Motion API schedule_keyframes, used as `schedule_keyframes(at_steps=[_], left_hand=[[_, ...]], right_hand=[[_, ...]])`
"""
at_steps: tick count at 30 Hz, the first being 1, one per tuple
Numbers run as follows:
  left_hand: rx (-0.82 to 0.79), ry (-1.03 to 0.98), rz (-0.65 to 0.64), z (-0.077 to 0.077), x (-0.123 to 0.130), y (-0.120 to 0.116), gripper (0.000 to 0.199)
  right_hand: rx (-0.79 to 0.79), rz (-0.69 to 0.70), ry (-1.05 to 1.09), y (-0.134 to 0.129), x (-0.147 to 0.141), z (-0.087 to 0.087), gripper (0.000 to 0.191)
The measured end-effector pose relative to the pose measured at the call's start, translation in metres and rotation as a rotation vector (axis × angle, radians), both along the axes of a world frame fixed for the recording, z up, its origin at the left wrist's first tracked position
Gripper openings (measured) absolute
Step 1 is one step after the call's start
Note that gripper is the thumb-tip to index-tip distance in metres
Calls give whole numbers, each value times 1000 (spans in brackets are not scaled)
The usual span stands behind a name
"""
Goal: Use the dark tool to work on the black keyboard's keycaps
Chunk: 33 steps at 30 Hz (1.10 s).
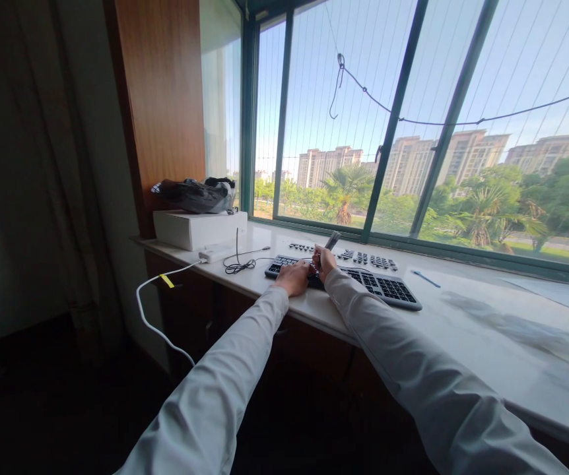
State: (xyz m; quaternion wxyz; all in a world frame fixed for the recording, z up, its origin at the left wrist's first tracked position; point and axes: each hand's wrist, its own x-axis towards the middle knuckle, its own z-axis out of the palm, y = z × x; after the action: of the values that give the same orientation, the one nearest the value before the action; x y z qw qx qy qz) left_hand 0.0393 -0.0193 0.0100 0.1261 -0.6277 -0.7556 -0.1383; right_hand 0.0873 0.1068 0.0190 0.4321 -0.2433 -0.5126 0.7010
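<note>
Presently, keyboard (371, 284): lies flat on the pale counter (463, 356), below the window (334, 112). The hands cover part of its middle; key areas are exposed at both ends.
Right hand (325, 261): closed in a fist around a dark tool (333, 241). The upper part of the tool projects above the fist, tilted toward the window and to the right. The lower end is hidden from where I stand; I cannot tell what it touches.
Left hand (294, 278): rests at the keyboard, just beside the right hand; fingers bent and partly closed. Fingertips obscured; I cannot tell whether they have hold of anything.
Loose keys (374, 261): small dark pieces, laid out in rows and blocks on the counter between keyboard and window.
Blue rod (426, 279): slim; lies on the counter near the right end of the keyboard, apart from it.
Black cable (239, 266): loosely coiled on the counter, left of the keyboard.
White adapter (215, 253): sits near the black cable. A white cord (142, 310) leaves it and hangs over the counter's front edge, carrying a yellow tag (167, 281).
White box (200, 229): stands at the counter's left end, beside the wood panel (166, 99); a crumpled black bag (198, 196) lies on top.
</note>
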Motion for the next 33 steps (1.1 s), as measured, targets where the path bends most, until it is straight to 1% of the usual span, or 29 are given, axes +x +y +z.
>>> schedule_keyframes(at_steps=[5,11,17,23,27,33], left_hand=[[2,3,-5,-1,-1,2,33],[-7,41,-16,-2,-2,1,34],[50,7,-41,-2,-1,0,33],[70,0,-44,-5,-3,3,36],[68,-5,-25,-6,-4,6,36],[47,21,-27,-5,-5,5,34]], right_hand=[[-36,-8,-27,3,2,5,26],[-64,46,-27,-4,9,9,24],[-115,137,82,-8,18,10,23],[-111,103,194,-5,19,12,27],[-104,111,172,-5,17,11,28],[-83,41,155,-1,13,5,23]])
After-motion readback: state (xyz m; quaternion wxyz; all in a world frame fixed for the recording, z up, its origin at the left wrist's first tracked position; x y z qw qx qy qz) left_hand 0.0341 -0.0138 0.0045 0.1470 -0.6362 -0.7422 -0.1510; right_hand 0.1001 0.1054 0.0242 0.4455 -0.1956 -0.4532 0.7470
